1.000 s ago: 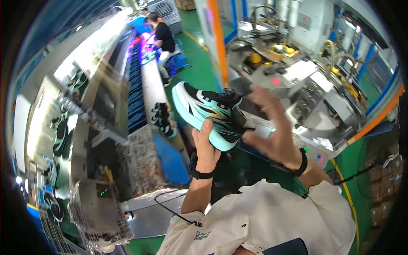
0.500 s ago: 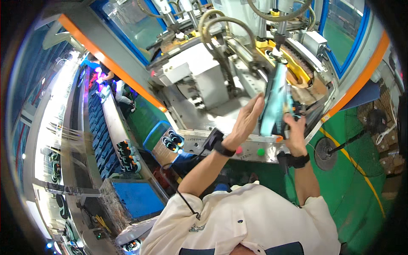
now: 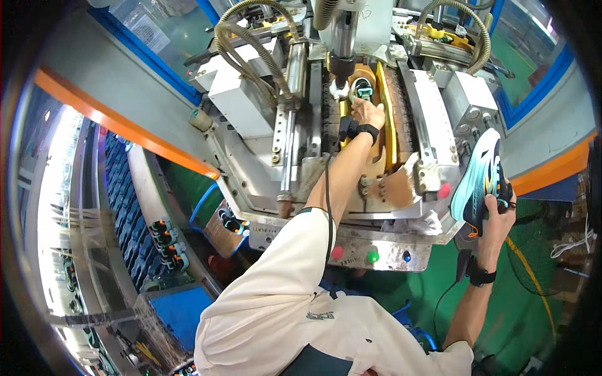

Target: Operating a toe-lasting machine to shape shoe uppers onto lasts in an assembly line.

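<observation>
My left hand (image 3: 369, 114) reaches into the middle of the machine. Its fingers are closed at the near end of a shoe (image 3: 362, 86) with dark and pale teal parts, which sits between two yellow side pads (image 3: 387, 116). Much of that shoe is hidden by the hand and the press parts. Off to the right, my right hand (image 3: 498, 216) grips a turquoise-and-black running shoe (image 3: 478, 178), held up at an angle beside the machine's right edge. Dark straps are around both wrists.
A metal press rod (image 3: 343, 47) stands just above the left hand. White machine blocks (image 3: 241, 103) flank the station. Red, green and blue buttons (image 3: 373, 257) line the front panel. At left, a conveyor (image 3: 144, 188) carries several shoes; a blue-framed cart (image 3: 219, 233) stands between.
The left hand has moved into the machine, onto the shoe between the pads. The right hand has carried the turquoise shoe out to the right. The view has shifted.
</observation>
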A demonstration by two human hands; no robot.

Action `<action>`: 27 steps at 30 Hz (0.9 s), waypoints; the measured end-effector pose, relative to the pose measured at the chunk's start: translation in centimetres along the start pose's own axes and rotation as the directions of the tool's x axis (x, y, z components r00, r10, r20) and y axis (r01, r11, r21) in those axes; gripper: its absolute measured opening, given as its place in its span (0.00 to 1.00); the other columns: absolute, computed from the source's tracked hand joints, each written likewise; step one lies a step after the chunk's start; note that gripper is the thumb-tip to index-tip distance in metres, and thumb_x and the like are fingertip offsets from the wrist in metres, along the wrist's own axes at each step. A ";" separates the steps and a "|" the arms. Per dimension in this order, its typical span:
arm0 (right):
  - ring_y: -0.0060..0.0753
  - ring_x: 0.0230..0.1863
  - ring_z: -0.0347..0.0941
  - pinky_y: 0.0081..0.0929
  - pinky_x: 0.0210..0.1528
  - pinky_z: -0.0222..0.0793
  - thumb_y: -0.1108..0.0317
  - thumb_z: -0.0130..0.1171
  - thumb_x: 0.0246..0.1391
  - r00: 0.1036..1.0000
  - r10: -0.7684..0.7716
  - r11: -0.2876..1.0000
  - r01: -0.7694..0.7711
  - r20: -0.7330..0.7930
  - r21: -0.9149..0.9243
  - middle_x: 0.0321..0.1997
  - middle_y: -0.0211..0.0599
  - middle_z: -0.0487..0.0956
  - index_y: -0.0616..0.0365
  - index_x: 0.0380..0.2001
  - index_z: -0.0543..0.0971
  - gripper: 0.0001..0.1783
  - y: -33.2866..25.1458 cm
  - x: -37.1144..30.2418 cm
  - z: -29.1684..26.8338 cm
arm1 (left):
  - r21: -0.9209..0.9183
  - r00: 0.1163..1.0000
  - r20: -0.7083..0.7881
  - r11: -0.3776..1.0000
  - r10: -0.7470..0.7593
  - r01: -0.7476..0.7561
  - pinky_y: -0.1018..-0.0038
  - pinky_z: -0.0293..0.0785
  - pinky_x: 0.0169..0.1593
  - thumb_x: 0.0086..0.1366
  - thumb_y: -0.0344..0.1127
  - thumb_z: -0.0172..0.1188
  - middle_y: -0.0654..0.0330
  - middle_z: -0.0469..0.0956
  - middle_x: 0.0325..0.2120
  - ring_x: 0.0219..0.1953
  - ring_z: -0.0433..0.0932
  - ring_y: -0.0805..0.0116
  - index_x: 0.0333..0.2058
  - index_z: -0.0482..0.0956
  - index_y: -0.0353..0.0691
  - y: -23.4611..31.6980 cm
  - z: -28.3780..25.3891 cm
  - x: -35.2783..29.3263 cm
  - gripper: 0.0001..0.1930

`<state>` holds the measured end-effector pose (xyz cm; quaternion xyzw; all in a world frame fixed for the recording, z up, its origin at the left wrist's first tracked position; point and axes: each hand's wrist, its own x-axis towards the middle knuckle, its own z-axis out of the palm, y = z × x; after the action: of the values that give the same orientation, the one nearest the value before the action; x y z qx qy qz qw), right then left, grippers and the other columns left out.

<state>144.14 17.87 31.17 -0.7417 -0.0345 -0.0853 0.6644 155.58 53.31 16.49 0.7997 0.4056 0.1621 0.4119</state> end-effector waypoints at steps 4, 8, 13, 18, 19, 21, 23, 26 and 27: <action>0.25 0.42 0.71 0.24 0.47 0.67 0.73 0.61 0.47 0.984 -0.050 0.963 0.092 0.168 -0.252 0.44 0.36 0.75 0.67 0.51 0.71 0.25 -1.8 5.1 4.9 | 0.046 0.982 -0.189 0.999 0.020 -0.011 0.55 0.71 0.51 0.52 0.33 0.62 0.37 0.74 0.43 0.48 0.75 0.44 0.48 0.67 0.28 -3.0 -3.3 2.7 0.25; 0.27 0.30 0.69 0.27 0.34 0.67 0.61 0.63 0.45 0.944 0.075 0.902 0.074 0.321 -0.426 0.32 0.36 0.76 0.67 0.39 0.75 0.22 -4.1 12.0 13.5 | -0.665 0.985 0.133 0.726 -0.114 0.174 0.68 0.73 0.36 0.51 0.34 0.67 0.55 0.79 0.27 0.30 0.79 0.60 0.33 0.77 0.29 -2.8 -11.5 -2.9 0.14; 0.43 0.33 0.77 0.33 0.36 0.70 0.54 0.65 0.37 0.768 0.167 0.745 0.312 0.618 -0.589 0.32 0.48 0.79 0.70 0.34 0.78 0.27 -3.7 13.7 30.7 | -0.738 0.877 0.480 0.543 0.006 0.400 0.75 0.73 0.47 0.63 0.31 0.60 0.60 0.78 0.40 0.41 0.76 0.74 0.48 0.74 0.31 -7.9 -25.9 -15.2 0.16; 0.52 0.48 0.77 0.39 0.50 0.73 0.55 0.60 0.43 0.795 0.130 0.542 0.444 0.592 -0.714 0.45 0.63 0.78 0.72 0.43 0.77 0.30 4.8 11.1 43.1 | -0.643 0.932 0.333 0.689 -0.141 0.334 0.75 0.67 0.55 0.63 0.33 0.59 0.58 0.74 0.48 0.49 0.73 0.73 0.55 0.66 0.28 -12.3 -38.8 -26.4 0.24; 0.54 0.51 0.76 0.41 0.53 0.71 0.54 0.57 0.47 0.862 0.048 0.522 0.410 0.505 -0.748 0.47 0.65 0.77 0.70 0.46 0.74 0.30 8.3 11.6 44.0 | -0.590 0.929 0.298 0.723 -0.219 0.360 0.76 0.68 0.54 0.63 0.34 0.58 0.58 0.74 0.47 0.48 0.74 0.73 0.55 0.66 0.27 -11.9 -40.9 -28.3 0.25; 0.54 0.49 0.77 0.43 0.52 0.72 0.52 0.56 0.49 0.908 0.032 0.534 0.337 0.417 -0.775 0.46 0.61 0.78 0.67 0.46 0.68 0.29 10.0 8.5 45.8 | -0.616 0.946 0.117 0.725 -0.301 0.307 0.77 0.70 0.52 0.65 0.32 0.56 0.58 0.75 0.46 0.46 0.75 0.73 0.55 0.66 0.28 -14.0 -42.8 -32.0 0.23; 0.55 0.48 0.77 0.46 0.49 0.73 0.54 0.54 0.52 0.917 0.059 0.521 0.309 0.394 -0.796 0.45 0.58 0.79 0.66 0.49 0.64 0.29 9.9 7.2 47.2 | -0.812 0.929 -0.044 0.556 -0.366 0.180 0.72 0.72 0.52 0.66 0.30 0.56 0.57 0.76 0.46 0.46 0.77 0.70 0.55 0.66 0.29 -14.8 -42.8 -35.4 0.21; 0.60 0.40 0.79 0.48 0.45 0.74 0.61 0.55 0.51 0.820 -0.054 0.450 0.530 0.570 -0.719 0.39 0.66 0.79 0.77 0.48 0.59 0.31 15.2 13.9 44.2 | -0.892 0.880 -0.156 0.446 -0.449 0.069 0.74 0.73 0.49 0.66 0.31 0.57 0.59 0.76 0.44 0.44 0.76 0.71 0.52 0.68 0.29 -15.3 -41.9 -38.2 0.19; 0.59 0.42 0.78 0.48 0.45 0.74 0.61 0.58 0.49 0.699 -0.053 0.474 0.646 0.713 -0.598 0.39 0.65 0.79 0.75 0.48 0.62 0.31 14.7 15.0 42.4 | -0.906 0.871 -0.152 0.418 -0.468 0.066 0.73 0.74 0.49 0.66 0.31 0.56 0.58 0.76 0.45 0.45 0.77 0.70 0.54 0.67 0.29 -16.2 -41.3 -38.9 0.20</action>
<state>164.70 57.29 15.04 -0.9185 -0.3632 0.0076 0.1560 98.72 50.03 31.72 0.3454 0.4595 0.4304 0.6959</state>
